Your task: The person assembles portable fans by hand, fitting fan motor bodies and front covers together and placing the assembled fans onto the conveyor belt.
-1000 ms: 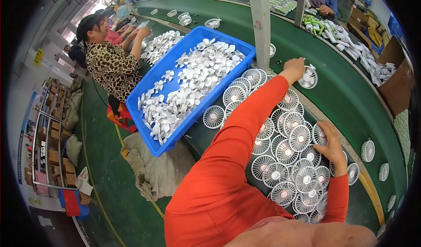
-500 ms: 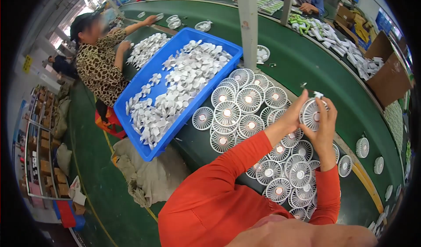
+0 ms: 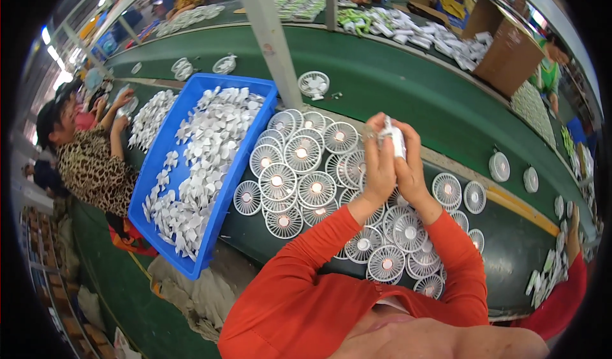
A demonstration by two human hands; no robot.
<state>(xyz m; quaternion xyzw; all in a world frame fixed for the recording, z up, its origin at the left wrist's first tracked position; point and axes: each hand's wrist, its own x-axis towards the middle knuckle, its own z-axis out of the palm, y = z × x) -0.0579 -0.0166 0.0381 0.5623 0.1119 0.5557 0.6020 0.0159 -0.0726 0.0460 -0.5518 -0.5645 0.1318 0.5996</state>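
My left hand (image 3: 380, 171) and my right hand (image 3: 411, 165) are raised close together above the pile, closed around a white fan part (image 3: 396, 143). Most of it is hidden between the palms and fingers; only a pale piece shows at the top. Beneath and around my wrists lie many round white fan guards (image 3: 317, 189) with thin radial ribs, several with an orange-toned centre. They overlap in a heap on the dark work surface.
Left of the heap stands a blue crate (image 3: 220, 231) holding white fan blades (image 3: 217, 136). A metal post (image 3: 271, 47) rises behind it. Beyond runs a green conveyor belt (image 3: 382, 88) carrying loose guards. A co-worker (image 3: 95, 161) sits left; a red-sleeved arm (image 3: 564, 289) reaches in at right.
My view has swung to the right, so the crate and heap sit further left. The fan part, earlier seen face-on as a round guard, is now mostly covered by both hands.
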